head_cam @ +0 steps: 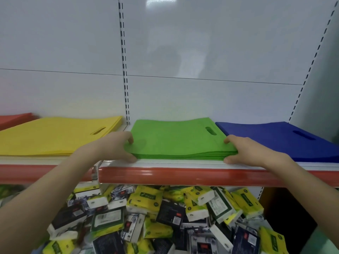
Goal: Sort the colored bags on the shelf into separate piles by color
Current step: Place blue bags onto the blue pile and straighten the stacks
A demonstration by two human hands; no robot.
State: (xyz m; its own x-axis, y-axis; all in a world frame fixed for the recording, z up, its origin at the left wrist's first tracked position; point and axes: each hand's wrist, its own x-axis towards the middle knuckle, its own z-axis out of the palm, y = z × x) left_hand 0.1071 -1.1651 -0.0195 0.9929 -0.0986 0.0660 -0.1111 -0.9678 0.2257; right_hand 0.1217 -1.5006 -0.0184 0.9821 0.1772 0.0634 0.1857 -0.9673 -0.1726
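A stack of green bags [176,140] lies flat in the middle of the shelf [183,176]. My left hand [117,145] grips its front left corner, thumb under and fingers on top. My right hand [244,151] grips its front right corner the same way. A pile of yellow bags [55,136] lies to the left and a pile of blue bags [278,138] to the right. A red pile [14,119] shows at the far left edge. Each pile holds a single colour.
The shelf has a red front lip and a white back panel [201,52] with slotted uprights [124,70]. Below the shelf, a bin holds several loose tissue packs [156,217] in yellow, black and white wrappers.
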